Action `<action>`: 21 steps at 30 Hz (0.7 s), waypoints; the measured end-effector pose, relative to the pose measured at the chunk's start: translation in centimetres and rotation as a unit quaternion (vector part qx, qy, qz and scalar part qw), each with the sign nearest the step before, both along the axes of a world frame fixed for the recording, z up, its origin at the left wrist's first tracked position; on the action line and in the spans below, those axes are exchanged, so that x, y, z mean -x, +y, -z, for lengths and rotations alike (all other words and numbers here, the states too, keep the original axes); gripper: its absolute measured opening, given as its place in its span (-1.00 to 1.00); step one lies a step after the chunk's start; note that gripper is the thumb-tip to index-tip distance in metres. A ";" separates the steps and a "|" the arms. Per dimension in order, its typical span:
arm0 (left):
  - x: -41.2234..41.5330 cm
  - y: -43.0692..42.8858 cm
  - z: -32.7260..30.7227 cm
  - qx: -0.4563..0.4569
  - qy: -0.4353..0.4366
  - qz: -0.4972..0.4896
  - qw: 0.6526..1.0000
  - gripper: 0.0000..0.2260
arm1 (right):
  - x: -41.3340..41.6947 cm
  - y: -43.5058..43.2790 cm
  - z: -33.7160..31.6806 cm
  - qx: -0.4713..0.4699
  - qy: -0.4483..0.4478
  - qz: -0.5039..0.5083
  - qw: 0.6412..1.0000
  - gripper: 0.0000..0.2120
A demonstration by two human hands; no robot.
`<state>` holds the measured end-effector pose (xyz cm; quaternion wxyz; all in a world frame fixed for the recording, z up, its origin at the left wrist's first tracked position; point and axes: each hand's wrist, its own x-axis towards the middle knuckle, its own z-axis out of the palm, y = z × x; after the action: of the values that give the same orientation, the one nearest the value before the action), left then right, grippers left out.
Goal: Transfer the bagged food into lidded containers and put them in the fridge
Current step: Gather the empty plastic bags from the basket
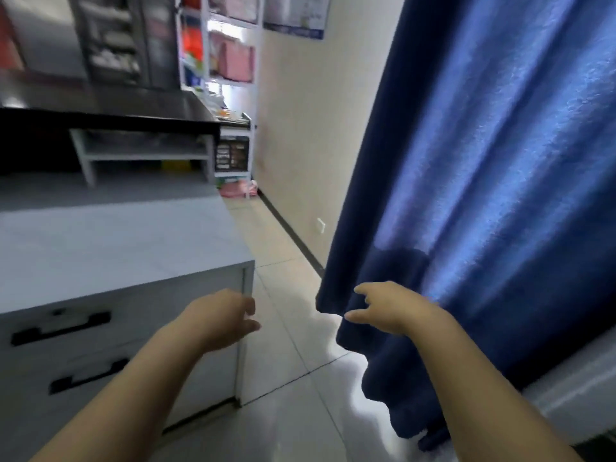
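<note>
Head view: your left hand (220,320) and right hand (383,310) hang relaxed and empty, between cabinet (133,295) and curtain (483,195).

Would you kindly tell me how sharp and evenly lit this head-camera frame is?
Head view: motion blur smears the shelves and drawer handles; daylight glows through the blue curtain and glares on the floor tiles beneath it; wide-angle distortion tilts the wall; the left hand and right hand look soft-edged.
</note>
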<state>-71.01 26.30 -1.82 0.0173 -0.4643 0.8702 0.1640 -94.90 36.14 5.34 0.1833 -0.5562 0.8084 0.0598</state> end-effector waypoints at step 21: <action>-41.7 1.0 0.5 -0.010 0.019 -0.412 0.911 -0.64 | -42.7 -19.8 3.0 0.027 -0.038 -0.428 0.903 -0.40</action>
<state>-29.34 27.32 -2.28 -0.0642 -0.7784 0.5997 0.1742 -52.17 16.38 2.39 0.1558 -0.8550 0.4866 0.0889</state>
